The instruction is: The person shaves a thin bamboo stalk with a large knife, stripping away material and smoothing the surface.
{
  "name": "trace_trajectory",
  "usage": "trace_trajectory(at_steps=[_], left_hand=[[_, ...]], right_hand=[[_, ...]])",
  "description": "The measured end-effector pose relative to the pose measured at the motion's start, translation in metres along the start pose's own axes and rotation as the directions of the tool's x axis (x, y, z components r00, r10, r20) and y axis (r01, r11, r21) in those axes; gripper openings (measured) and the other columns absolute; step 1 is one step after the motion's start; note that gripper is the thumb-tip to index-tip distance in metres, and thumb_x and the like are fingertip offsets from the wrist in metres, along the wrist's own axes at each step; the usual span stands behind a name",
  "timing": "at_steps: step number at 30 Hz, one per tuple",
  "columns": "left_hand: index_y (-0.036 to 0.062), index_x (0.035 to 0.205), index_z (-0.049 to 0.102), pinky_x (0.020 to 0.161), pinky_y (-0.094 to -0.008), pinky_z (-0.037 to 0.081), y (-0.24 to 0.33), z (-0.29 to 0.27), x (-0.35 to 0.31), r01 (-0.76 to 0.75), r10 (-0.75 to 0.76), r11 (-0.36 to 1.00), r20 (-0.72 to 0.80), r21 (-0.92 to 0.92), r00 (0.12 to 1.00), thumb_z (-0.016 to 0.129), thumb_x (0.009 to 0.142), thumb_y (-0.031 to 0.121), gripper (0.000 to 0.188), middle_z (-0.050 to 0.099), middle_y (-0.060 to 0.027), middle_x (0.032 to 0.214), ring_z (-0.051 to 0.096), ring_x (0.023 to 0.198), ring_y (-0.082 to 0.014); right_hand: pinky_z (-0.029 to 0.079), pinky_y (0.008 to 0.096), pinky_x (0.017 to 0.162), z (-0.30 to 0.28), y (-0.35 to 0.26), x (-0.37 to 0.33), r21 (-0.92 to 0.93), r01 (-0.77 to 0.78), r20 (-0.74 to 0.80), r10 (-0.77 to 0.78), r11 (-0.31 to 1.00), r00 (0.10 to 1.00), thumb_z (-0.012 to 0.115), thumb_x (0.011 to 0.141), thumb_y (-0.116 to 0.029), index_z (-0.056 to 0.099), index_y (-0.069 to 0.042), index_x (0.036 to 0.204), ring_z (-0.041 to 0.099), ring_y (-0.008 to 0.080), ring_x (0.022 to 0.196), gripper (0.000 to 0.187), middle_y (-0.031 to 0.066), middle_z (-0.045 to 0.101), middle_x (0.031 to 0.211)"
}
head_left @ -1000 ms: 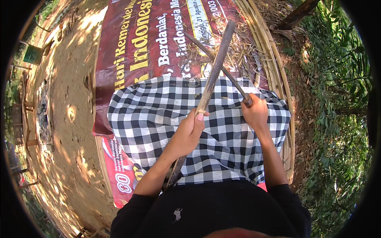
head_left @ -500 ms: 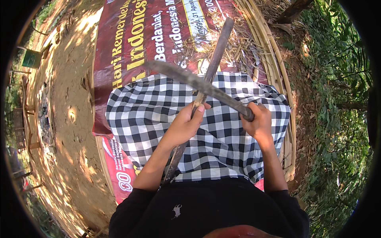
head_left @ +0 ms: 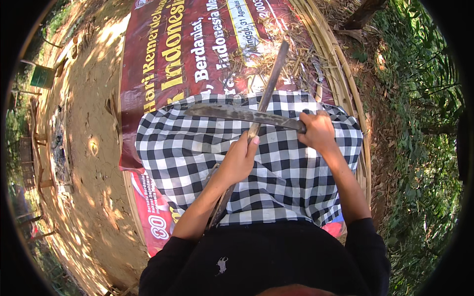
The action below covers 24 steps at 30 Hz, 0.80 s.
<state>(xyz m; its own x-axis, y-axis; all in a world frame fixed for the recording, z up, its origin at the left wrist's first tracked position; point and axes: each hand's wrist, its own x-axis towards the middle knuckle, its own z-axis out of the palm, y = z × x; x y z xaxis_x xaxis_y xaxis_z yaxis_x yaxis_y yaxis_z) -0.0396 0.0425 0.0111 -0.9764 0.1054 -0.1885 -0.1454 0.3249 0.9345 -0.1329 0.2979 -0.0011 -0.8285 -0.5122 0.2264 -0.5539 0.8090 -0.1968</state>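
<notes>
My left hand (head_left: 241, 159) is closed around a slim dark wooden stick (head_left: 270, 88), which slants from my waist up and away to the right. A pale, bared spot shows on the stick just beyond my fingertips. My right hand (head_left: 320, 131) grips the dark handle of a machete. The long, stained machete blade (head_left: 222, 112) points left and crosses the stick a little beyond that pale spot. Both are above a black-and-white checked cloth (head_left: 276, 182) spread over my lap. Part of the stick's lower length is hidden behind my left forearm.
A dark red printed banner (head_left: 136, 93) covers the bamboo platform under me. Straw-like shavings (head_left: 296, 59) lie on it at the far right. Split bamboo strips (head_left: 340, 61) edge the platform. Bare soil (head_left: 98, 163) is at left, green plants (head_left: 419, 197) at right.
The machete's blade has swung to lie more level, its tip closer to me. My right hand has moved slightly away from me, and the stick's far end has come nearer.
</notes>
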Motion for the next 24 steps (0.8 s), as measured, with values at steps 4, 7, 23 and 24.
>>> trace_trajectory(at_steps=[4, 7, 23, 24], left_hand=[[-0.0004, 0.1, 0.053, 0.054, -0.0323, 0.037, 0.005, 0.001, 0.004, 0.048, -0.045, 0.996, 0.042, -0.079, 0.998, 0.044, 0.109, 0.025, 0.028, 0.043, -0.0007, 0.066, 0.039, 0.06, -0.0095], [0.0002, 0.101, 0.053, 0.054, -0.0295, 0.036, 0.008, -0.002, -0.007, 0.05, -0.048, 0.998, 0.05, -0.039, 0.998, 0.044, 0.109, 0.025, 0.028, 0.042, 0.0019, 0.068, 0.039, 0.06, -0.0069], [-0.0013, 0.106, 0.055, 0.052, -0.0259, 0.035, 0.002, -0.002, -0.01, -0.01, 0.019, 0.994, 0.084, -0.109, 0.996, 0.044, 0.109, 0.029, 0.032, 0.043, 0.0032, 0.066, 0.039, 0.058, -0.0057], [-0.001, 0.105, 0.055, 0.052, -0.0255, 0.035, 0.001, -0.002, -0.011, -0.018, 0.029, 0.992, 0.089, -0.126, 0.996, 0.044, 0.109, 0.029, 0.032, 0.043, 0.0033, 0.066, 0.039, 0.058, -0.0054]], right_hand=[[0.048, 0.0435, 0.069, 0.001, -0.035, -0.008, -0.032, -0.014, -0.013, 0.014, 0.999, 1.0, 0.072, 0.064, -0.02, 0.058, -0.012, 0.074, 0.064, 0.0301, 0.057, 0.019, 0.0052, 0.062, 0.059], [0.051, 0.044, 0.065, -0.001, -0.006, -0.003, 0.003, 0.072, -0.058, -0.071, 0.997, 0.996, 0.072, 0.068, -0.019, 0.06, -0.01, 0.079, 0.065, 0.0332, 0.057, 0.019, 0.0101, 0.065, 0.062], [0.05, 0.0457, 0.063, -0.005, -0.04, -0.021, 0.131, -0.039, 0.049, 0.033, 0.991, 0.998, 0.069, 0.064, -0.014, 0.057, -0.008, 0.075, 0.063, 0.0358, 0.061, 0.017, 0.0119, 0.061, 0.063], [0.05, 0.0457, 0.063, -0.005, -0.025, -0.017, 0.116, -0.044, 0.046, 0.039, 0.992, 0.998, 0.069, 0.065, -0.014, 0.056, -0.008, 0.074, 0.063, 0.0361, 0.062, 0.017, 0.012, 0.061, 0.063]])
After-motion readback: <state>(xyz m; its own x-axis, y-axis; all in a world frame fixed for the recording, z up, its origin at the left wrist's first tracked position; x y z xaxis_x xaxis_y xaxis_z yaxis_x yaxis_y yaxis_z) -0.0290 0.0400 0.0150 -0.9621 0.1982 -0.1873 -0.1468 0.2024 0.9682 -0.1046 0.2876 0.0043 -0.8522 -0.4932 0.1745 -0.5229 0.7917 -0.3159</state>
